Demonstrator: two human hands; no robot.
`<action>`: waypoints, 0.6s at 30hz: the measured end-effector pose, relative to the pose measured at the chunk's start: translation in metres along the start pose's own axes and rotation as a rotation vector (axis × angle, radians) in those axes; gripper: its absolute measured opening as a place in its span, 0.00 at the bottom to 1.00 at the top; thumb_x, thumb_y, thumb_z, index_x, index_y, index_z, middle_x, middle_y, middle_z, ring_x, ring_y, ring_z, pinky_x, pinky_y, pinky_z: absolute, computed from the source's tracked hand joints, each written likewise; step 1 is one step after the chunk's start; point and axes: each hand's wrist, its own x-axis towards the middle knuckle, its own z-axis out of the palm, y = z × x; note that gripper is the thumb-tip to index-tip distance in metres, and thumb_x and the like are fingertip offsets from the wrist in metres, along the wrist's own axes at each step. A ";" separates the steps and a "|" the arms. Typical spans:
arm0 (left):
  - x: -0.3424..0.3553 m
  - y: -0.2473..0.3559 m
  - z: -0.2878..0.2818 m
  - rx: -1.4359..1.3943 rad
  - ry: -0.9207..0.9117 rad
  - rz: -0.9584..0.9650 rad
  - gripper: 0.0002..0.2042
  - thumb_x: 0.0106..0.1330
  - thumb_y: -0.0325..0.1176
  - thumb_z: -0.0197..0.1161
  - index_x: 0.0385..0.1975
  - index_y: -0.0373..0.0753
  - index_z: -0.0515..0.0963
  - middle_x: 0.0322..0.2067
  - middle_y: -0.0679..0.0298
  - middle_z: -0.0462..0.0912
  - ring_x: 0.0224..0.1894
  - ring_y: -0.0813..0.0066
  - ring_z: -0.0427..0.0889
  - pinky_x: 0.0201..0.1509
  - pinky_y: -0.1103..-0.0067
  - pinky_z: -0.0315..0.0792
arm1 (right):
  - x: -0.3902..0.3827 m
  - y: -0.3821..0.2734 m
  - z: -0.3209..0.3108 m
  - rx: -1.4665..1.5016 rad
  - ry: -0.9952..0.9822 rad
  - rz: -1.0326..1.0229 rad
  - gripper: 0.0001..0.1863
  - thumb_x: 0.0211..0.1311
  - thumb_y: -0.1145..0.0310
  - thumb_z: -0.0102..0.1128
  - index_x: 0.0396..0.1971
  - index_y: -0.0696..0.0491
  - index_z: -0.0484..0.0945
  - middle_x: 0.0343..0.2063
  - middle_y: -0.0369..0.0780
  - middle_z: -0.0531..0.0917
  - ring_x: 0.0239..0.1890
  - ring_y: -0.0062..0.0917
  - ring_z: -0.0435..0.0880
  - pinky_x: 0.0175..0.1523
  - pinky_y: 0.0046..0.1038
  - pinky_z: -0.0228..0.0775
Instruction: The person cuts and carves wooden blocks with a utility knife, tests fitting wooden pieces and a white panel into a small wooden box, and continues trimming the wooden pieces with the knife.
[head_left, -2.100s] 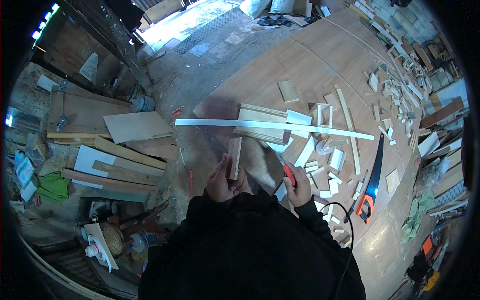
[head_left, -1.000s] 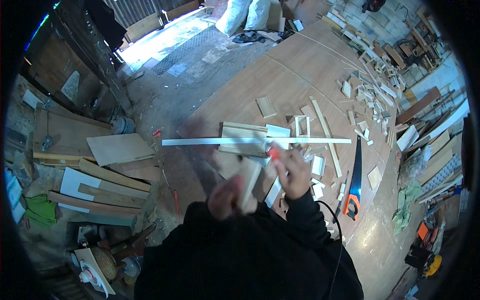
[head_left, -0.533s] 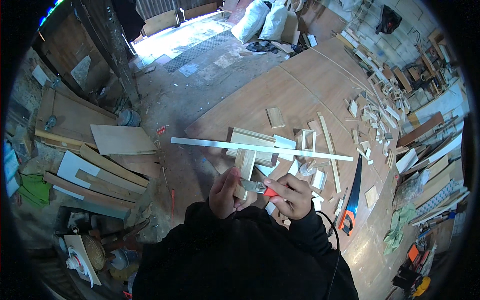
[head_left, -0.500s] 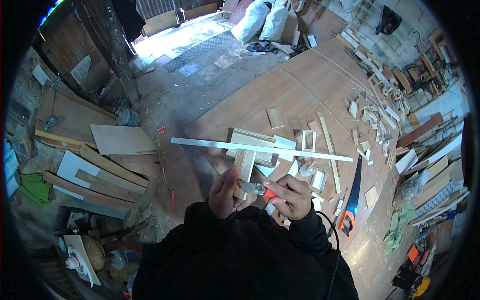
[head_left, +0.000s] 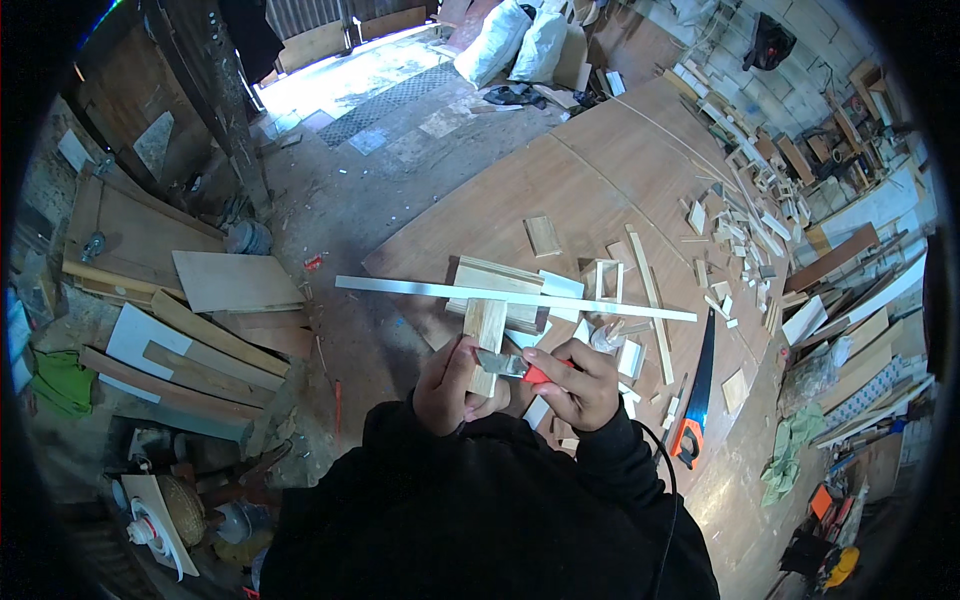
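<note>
My left hand (head_left: 447, 385) is closed around a small pale wooden block (head_left: 486, 325), held upright in the picture close to my body. My right hand (head_left: 585, 385) grips a red-handled bladed tool (head_left: 541, 371), and its wide metal blade (head_left: 495, 364) lies against the block beside my left thumb. Beyond my hands, a long white strip (head_left: 400, 284) lies across stacked wooden pieces (head_left: 497, 269) on the large wooden worktop (head_left: 520, 180). An open wooden frame (head_left: 601, 281) and small offcuts are to the right.
An orange-handled saw (head_left: 688, 440) lies on the worktop's right side. Boards (head_left: 230, 280) and a green cloth (head_left: 62, 380) are at the left. Timber scraps (head_left: 850, 250) crowd the right wall. White sacks (head_left: 485, 50) stand near the bright doorway at the back.
Since two seconds ago, my right hand has moved leftward and in, bringing the blade onto the block. Over the last half second, both hands have barely moved.
</note>
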 end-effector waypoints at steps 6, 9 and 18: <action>0.009 -0.001 -0.008 -0.139 -0.008 -0.039 0.21 0.78 0.45 0.29 0.32 0.41 0.69 0.08 0.70 0.59 0.07 0.79 0.58 0.17 0.74 0.55 | 0.007 0.009 0.017 -0.011 0.093 0.018 0.23 0.52 0.62 0.67 0.51 0.46 0.82 0.20 0.37 0.72 0.18 0.26 0.74 0.23 0.27 0.66; 0.010 -0.012 -0.020 -0.275 -0.074 0.030 0.19 0.78 0.44 0.31 0.39 0.39 0.68 0.10 0.70 0.61 0.09 0.79 0.60 0.19 0.76 0.58 | 0.015 0.007 0.024 -0.019 0.104 0.033 0.20 0.53 0.64 0.67 0.48 0.47 0.83 0.20 0.38 0.73 0.18 0.28 0.74 0.24 0.28 0.67; -0.013 0.002 0.002 0.012 -0.006 -0.405 0.18 0.75 0.40 0.42 0.50 0.31 0.69 0.20 0.65 0.72 0.16 0.80 0.68 0.19 0.81 0.62 | -0.032 0.106 -0.014 0.242 0.529 0.634 0.21 0.72 0.63 0.50 0.57 0.62 0.73 0.31 0.31 0.77 0.26 0.13 0.65 0.31 0.18 0.57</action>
